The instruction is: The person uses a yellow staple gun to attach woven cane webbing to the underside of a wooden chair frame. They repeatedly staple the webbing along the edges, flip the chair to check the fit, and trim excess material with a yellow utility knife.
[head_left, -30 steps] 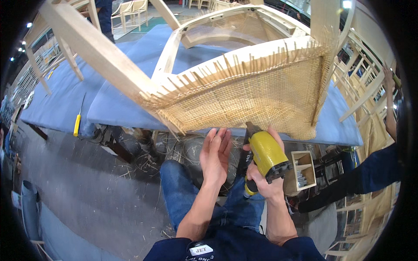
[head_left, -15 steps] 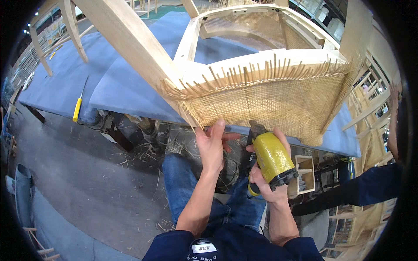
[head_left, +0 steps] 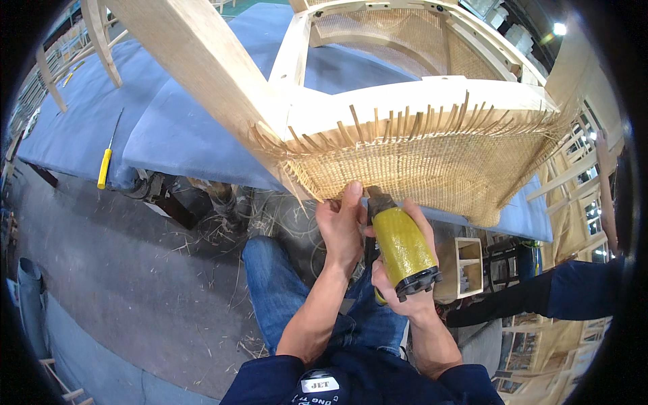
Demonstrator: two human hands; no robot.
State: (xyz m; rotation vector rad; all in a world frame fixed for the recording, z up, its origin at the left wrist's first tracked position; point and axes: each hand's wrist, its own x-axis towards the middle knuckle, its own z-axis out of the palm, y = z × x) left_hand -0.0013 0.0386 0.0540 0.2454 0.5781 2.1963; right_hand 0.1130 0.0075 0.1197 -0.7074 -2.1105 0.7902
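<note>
A wooden chair frame [head_left: 196,61] lies tipped on the blue-covered table, with woven cane webbing [head_left: 405,165] stretched across its near side. Loose cane ends bristle along the webbing's upper edge. My left hand [head_left: 343,233] pinches the lower edge of the webbing near its left corner, thumb on the outside and fingers curled beneath. In my right hand [head_left: 407,302] is a yellow and black staple gun [head_left: 403,243], gripped by its handle. Its nose points up at the webbing's lower edge, just right of my left thumb; whether it touches cannot be told.
A yellow-handled screwdriver [head_left: 104,167] lies at the left edge of the blue table cover [head_left: 169,131]. Beneath the table are cane scraps and a small wooden box [head_left: 469,268] with compartments. Another person's dark-clothed leg [head_left: 516,300] reaches in from the right. Chair frames stand around.
The staple gun has moved left and up, its nose now close beside my left thumb. My left hand's spread fingers have curled in at the webbing's edge. The whole view has shifted slightly.
</note>
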